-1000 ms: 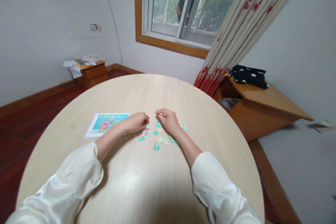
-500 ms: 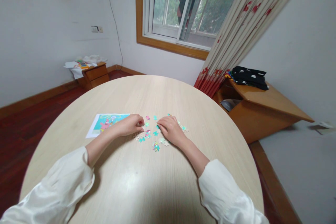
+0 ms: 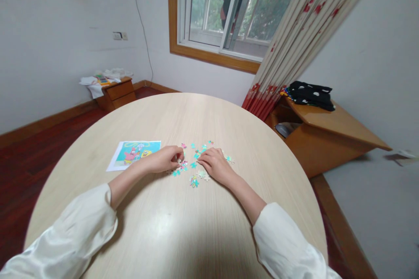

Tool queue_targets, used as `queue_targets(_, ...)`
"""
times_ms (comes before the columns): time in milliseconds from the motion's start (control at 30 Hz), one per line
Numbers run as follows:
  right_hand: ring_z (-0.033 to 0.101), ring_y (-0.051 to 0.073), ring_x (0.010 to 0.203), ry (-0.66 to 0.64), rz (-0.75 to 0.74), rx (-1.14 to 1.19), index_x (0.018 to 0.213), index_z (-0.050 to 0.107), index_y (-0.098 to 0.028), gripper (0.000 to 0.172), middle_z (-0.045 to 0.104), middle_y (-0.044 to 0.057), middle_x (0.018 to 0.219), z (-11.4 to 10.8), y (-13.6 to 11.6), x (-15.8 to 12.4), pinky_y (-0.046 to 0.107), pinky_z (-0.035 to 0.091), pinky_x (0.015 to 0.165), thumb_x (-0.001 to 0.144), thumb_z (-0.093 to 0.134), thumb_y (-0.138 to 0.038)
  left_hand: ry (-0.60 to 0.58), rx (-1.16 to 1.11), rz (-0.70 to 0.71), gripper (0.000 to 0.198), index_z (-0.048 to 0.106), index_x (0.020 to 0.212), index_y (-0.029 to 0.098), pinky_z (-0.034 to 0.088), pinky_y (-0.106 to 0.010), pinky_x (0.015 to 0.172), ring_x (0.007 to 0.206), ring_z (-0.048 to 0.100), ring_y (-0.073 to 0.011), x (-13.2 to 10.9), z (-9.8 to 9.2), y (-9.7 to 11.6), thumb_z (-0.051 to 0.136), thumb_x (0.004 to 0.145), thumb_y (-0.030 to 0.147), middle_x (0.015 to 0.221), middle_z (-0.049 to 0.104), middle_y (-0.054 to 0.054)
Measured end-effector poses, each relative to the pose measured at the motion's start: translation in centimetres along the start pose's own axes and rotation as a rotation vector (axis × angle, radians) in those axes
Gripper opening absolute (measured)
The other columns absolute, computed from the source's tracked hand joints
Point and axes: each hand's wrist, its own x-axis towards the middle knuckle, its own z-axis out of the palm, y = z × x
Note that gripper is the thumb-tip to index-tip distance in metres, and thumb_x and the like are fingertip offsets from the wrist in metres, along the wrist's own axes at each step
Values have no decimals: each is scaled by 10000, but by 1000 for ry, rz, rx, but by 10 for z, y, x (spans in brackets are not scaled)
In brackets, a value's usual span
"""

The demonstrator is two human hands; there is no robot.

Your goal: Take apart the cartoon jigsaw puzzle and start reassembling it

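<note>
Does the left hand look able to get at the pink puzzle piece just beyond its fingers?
Probably yes: the pink puzzle piece lies uncovered close to the left hand, and the right hand sits off to the other side, out of the way.

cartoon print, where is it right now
In the head view, the white-bordered rectangular paper cartoon print lies left of centre on the round pale wood-grain table, just left of the bare left hand.

Round, pale wood-grain table: puzzle pieces scattered; cartoon picture sheet flat, left of pieces.
</note>
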Motion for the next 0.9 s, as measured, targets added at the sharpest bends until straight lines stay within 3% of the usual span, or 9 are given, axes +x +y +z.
queue_targets(133, 534, 172, 912, 8, 137, 84, 799, 687, -180, 130, 655, 45, 901, -1, -4, 3, 345, 303, 829, 881, 586, -190, 40, -68, 16, 100, 511, 675, 178, 347, -217, 538, 554, 444, -104, 1, -5, -3, 474, 768, 182, 599, 506, 25)
queue_targets(267, 517, 188, 956, 12, 266, 134, 717, 684, -196, 98, 614, 32, 913, 0, 1, 5, 354, 298, 831, 810, 660, -181, 193, 100, 76, 127, 525, 634, 170, 381, -230, 605, 627, 480, -112, 3, -8, -18, 481, 750, 142, 700, 545, -13)
queue_targets(367, 516, 192, 949, 44, 291, 123, 694, 679, -196, 96, 598, 26, 884, 3, 4, 4, 360, 300, 836, 785, 680, -164, 169, 181, 104, 170, 557, 631, 168, 409, -241, 643, 669, 517, -123, 2, -7, -27, 457, 747, 94, 743, 571, -36)
queue_targets(567, 534, 184, 909, 130, 212, 98, 744, 663, -196, 85, 597, 26, 849, 1, 0, 1, 345, 319, 820, 824, 639, -184, 16, 160, 142, 132, 661, 737, 173, 455, -290, 781, 824, 611, -170, -11, -14, -20, 539, 785, 174, 917, 669, -78)
queue_targets(733, 539, 189, 917, 152, 133, 93, 798, 672, -206, 77, 608, 36, 879, 0, -19, 2, 345, 333, 815, 848, 614, -203, 128, 159, 30, 240, 685, 864, 172, 457, -304, 781, 824, 612, -173, -33, -18, -14, 454, 875, 236, 903, 683, -79)
queue_targets(900, 522, 197, 983, -7, -17, 79, 973, 686, -206, 132, 623, 69, 1002, 14, -50, 14, 359, 331, 857, 881, 593, -219, 185, 172, -29, 221, 692, 891, 180, 429, -313, 786, 847, 600, -195, -51, -3, -15, 553, 856, 348, 897, 665, -70)
